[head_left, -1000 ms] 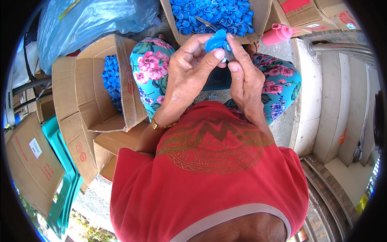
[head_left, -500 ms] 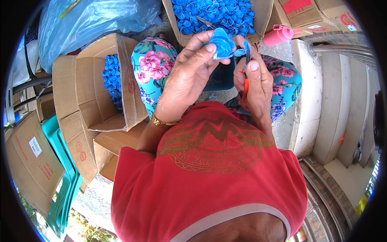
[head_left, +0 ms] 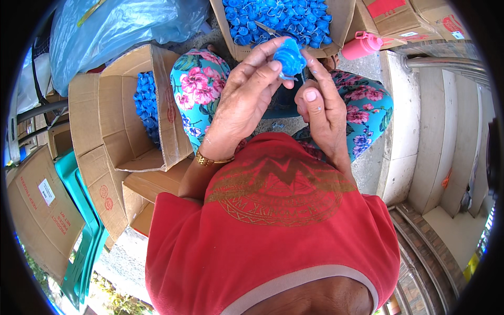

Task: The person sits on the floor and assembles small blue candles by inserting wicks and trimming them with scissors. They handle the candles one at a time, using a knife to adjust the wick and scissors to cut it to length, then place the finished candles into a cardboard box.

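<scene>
Between the thumb and fingers of my left hand (head_left: 239, 102) is a blue rose-shaped flower (head_left: 290, 59), raised in front of my lap. My right hand (head_left: 324, 110) is close on its right side, with the index finger stretched up against or near the petals. The other right fingers curl inward beside the thumb; whatever they hold, if anything, is hidden. Beneath the hands a dark teal container (head_left: 283, 109) shows partly between my knees. Just beyond them, a heap of similar blue flowers (head_left: 299, 18) fills a cardboard box (head_left: 342, 21), with a pair of scissors (head_left: 266, 28) lying on top.
Left of my knee stands an open cardboard box (head_left: 118, 113) holding more blue flowers (head_left: 147, 107). A blue plastic bag (head_left: 126, 39) lies behind it. A pink bottle (head_left: 362, 45) is at the far right, near steps (head_left: 404, 126) and a metal rail (head_left: 446, 64). Green plastic chairs (head_left: 79, 210) are at left.
The orange-handled scissors in my right hand have gone out of sight. My right fingers have curled in, with the index finger up by the flower. The flower has turned slightly in my left hand.
</scene>
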Demonstrator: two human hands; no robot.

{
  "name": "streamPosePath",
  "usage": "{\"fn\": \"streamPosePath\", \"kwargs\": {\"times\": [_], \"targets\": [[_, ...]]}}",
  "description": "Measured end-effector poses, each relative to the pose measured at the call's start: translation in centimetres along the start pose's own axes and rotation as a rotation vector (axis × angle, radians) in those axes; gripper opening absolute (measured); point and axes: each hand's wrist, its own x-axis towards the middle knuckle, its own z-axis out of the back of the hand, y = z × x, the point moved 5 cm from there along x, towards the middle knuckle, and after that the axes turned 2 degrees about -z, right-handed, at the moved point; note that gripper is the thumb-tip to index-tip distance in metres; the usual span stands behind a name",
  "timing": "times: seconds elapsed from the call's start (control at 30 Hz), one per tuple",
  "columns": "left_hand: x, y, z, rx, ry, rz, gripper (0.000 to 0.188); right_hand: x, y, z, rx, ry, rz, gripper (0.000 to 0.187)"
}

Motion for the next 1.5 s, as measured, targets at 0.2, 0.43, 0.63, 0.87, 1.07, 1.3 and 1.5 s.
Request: {"fn": "streamPosePath", "kwargs": {"times": [0.2,0.43,0.63,0.87,1.07,1.3,1.5], "targets": [[0.4,0.5,0.4,-0.194,0.020,0.057,0.045,0.4,0.7,0.2,-0.219,-0.124,0.157,0.043],[0.2,0.0,-0.4,0.055,-0.081,0.003,0.043,0.3,1.3,-0.2,-0.341,-0.080,0.294,0.041],[-0.1,-0.7,-0.9,0.386,-0.094,-0.078,0.040,0.4,1.6,-0.2,-0.375,-0.110,0.371,0.041],[-0.6,-1.6,-1.6,0.566,-0.100,-0.118,0.039,0.3,1.5,-0.3,-0.375,-0.162,0.457,0.040],[-0.6,-1.4,-1.9,0.581,-0.102,-0.169,0.038,0.5,1.2,-0.3,-0.350,-0.174,0.423,0.040],[-0.9,-1.3,-1.9,0.568,-0.042,-0.200,0.041,0.3,1.0,-0.2,-0.213,-0.096,0.247,0.032],[-0.8,-1.5,-1.9,0.532,-0.002,-0.138,0.041,0.5,1.7,0.5,-0.206,-0.041,0.188,0.031]]}}
